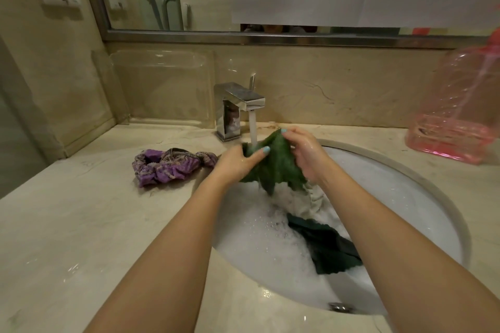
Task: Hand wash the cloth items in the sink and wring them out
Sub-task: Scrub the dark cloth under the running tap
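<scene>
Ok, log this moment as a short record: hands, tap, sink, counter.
left hand: grips the green cloth under the stream
right hand: grips the same cloth's upper edge
tap: running
sink: sudsy water, dark green cloth, pale cloth
counter: purple cloth left of the sink, pink bottle at right

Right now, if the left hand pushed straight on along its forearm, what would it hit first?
Beyond the green cloth it grips, the left hand would likely meet the water stream, then the faucet; depth is unclear.
</scene>
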